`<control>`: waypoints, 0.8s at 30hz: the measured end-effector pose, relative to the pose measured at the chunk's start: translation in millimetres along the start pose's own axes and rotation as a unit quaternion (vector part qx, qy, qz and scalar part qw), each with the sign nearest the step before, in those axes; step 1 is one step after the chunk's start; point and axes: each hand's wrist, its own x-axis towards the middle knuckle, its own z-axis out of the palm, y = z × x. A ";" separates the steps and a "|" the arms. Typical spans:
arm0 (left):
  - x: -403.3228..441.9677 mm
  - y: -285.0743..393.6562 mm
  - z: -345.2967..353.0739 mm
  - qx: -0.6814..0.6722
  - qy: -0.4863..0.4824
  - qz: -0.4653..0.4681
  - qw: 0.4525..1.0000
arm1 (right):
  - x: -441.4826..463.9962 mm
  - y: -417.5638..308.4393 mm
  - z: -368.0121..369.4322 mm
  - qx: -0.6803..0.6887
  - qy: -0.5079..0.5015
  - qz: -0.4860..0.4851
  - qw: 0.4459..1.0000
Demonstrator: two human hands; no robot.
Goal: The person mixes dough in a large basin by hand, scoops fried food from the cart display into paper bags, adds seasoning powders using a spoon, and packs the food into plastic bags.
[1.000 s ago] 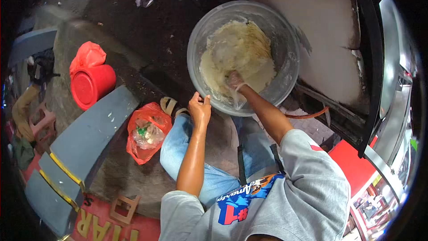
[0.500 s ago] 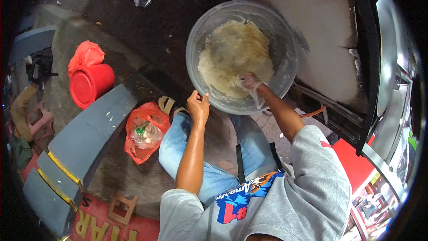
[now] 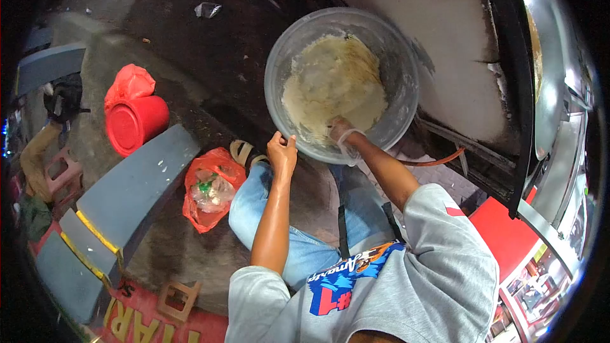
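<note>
A large grey basin (image 3: 406,98) holds a pale yellow, wet-looking dough or batter (image 3: 337,82), with white smears up the inner wall. My left hand (image 3: 281,152) is closed on the near left part of the rim. Inside, at the near side of the mixture, my right hand (image 3: 341,130) wears a clear plastic glove (image 3: 351,145) that bunches loosely at the wrist. Its fingers press down into the mixture and are mostly hidden, so their grip does not show.
A red bucket (image 3: 136,126) and a red plastic bag (image 3: 213,190) with clear packets stand at left, beside a grey-blue bench (image 3: 136,178). A dark-framed cart (image 3: 521,121) borders the basin's right. An orange hose (image 3: 435,160) runs below it. Another person's leg (image 3: 39,159) shows far left.
My right hand has moved left along the near side of the basin, through the mixture. My left hand keeps its place on the rim. The view has shifted slightly.
</note>
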 end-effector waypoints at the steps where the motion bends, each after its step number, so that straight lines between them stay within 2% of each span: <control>1: -0.8 3.1 -0.5 -0.012 0.001 -0.006 1.000 | 6.5 9.5 4.5 0.010 -0.015 -0.003 1.000; 2: -1.6 5.4 -1.6 -0.004 -0.004 -0.017 1.000 | 9.2 22.4 9.5 0.027 -0.006 0.003 1.000; 5: 1.8 7.0 -5.1 0.035 -0.018 -0.026 0.999 | 18.5 59.8 27.8 0.094 0.117 0.031 0.988; 6: 3.8 1.0 -4.6 0.059 -0.019 -0.018 0.998 | 7.6 45.5 3.3 0.145 0.078 0.095 0.982; 7: 1.6 0.3 -7.3 0.083 -0.021 -0.010 0.996 | -8.2 45.5 -11.6 0.150 0.092 0.032 0.984; 8: -1.8 8.4 -12.1 0.074 -0.043 -0.052 0.995 | -26.3 52.6 -25.3 0.154 0.108 -0.029 0.982; 10: -0.7 7.1 -12.0 0.123 -0.054 -0.052 0.990 | -72.1 42.9 -70.8 0.205 0.131 -0.076 0.967; 11: 1.0 6.0 -11.9 0.148 -0.060 -0.051 0.986 | -110.7 22.8 -102.1 0.254 0.136 -0.063 0.955; 13: -1.3 17.5 -17.2 0.212 -0.062 -0.042 0.974 | -188.2 -16.9 -156.6 0.463 0.124 -0.048 0.876; 14: -5.5 24.3 -20.6 0.226 -0.050 -0.025 0.972 | -224.4 -33.2 -180.1 0.609 0.104 -0.052 0.784; 15: -10.3 30.8 -24.9 0.241 -0.040 -0.005 0.970 | -255.0 -42.6 -200.8 0.738 0.082 -0.060 0.667; 17: -11.9 42.1 -35.5 0.208 -0.079 -0.022 0.975 | -302.9 -40.5 -241.5 0.766 0.075 -0.133 0.625; 18: -3.0 23.7 -34.7 0.219 -0.052 0.074 0.972 | -326.2 -35.0 -260.2 0.776 0.076 -0.173 0.601; 19: 6.6 4.6 -36.3 0.239 -0.050 0.174 0.954 | -348.2 -25.9 -277.9 0.763 0.114 -0.225 0.595; 20: -8.9 43.6 -46.4 0.217 -0.082 0.061 0.971 | -370.7 -13.9 -294.6 0.746 0.156 -0.274 0.587; 21: -19.8 63.4 -52.0 0.212 -0.104 0.053 0.970 | -398.8 -0.7 -311.8 0.725 0.198 -0.321 0.577; 22: 29.0 -14.6 -34.2 0.188 -0.101 0.025 0.977 | -431.6 21.8 -336.9 0.660 0.238 -0.327 0.633; 23: 6.6 14.9 -37.1 0.225 -0.080 -0.019 0.971 | -465.0 43.8 -361.4 0.591 0.280 -0.329 0.681; 24: 11.3 7.6 -42.2 0.217 -0.081 -0.029 0.972 | -488.5 59.2 -385.3 0.512 0.329 -0.306 0.732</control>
